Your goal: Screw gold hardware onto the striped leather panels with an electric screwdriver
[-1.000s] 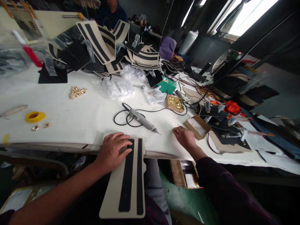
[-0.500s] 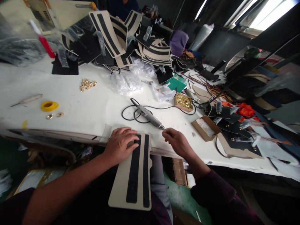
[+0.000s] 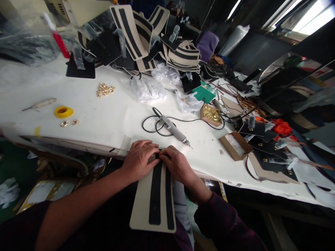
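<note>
A beige panel with two black strips (image 3: pixel 142 209) slopes from the table's front edge down over my lap. My left hand (image 3: pixel 141 160) lies over its upper left part and holds it there, fingers bent and thumb toward the black strip. Closed in a pinch, my right hand (image 3: pixel 178 164) meets the left thumb and fingers at the strip's upper end. Whatever its fingertips hold, if anything, is too small or hidden to make out. Beyond the hands lies a grey rotary hand tool (image 3: pixel 175 130) with a thin bit and a coiled black cord.
Gold fittings (image 3: pixel 105 90), a yellow tape roll (image 3: pixel 64 112) and an awl-like tool (image 3: pixel 43 103) lie at left. Striped panels (image 3: pixel 183 57) are heaped behind. To the right are a box of gold pieces (image 3: pixel 211 114), an open carton (image 3: pixel 235 145) and black pieces (image 3: pixel 272 150).
My right hand has moved left from beside the tool's tip to the panel's upper end, next to my left hand. The left hand stays on the panel. The view has shifted slightly.
</note>
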A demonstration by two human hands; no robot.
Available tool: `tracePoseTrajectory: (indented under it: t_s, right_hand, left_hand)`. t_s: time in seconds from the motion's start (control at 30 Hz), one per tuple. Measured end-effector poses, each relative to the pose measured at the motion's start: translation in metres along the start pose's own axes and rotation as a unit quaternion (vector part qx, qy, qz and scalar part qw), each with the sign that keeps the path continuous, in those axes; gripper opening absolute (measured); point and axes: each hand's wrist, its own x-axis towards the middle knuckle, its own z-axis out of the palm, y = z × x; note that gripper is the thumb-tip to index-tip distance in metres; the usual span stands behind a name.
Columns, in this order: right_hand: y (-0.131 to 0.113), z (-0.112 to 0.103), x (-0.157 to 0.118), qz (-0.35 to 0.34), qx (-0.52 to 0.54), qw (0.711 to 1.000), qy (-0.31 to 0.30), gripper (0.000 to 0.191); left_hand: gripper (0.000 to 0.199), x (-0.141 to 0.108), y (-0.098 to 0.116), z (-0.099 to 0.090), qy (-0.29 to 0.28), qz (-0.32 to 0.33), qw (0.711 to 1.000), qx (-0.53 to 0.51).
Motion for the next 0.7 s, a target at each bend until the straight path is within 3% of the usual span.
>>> tracePoseTrajectory:
  t_s: [0.23,0.7]
  right_hand:
    - [-0.003,0.0,0.003,0.019,0.004,1.0,-0.009,0.013]
    - [-0.007,0.002,0.012,0.128,0.014,0.992,-0.004,0.009]
  left_hand:
    - [0.022,0.0,0.0,-0.001,-0.005,-0.006,1.0,-0.012]
    - [0.022,0.0,0.002,-0.001,-0.002,0.004,1.0,-0.004]
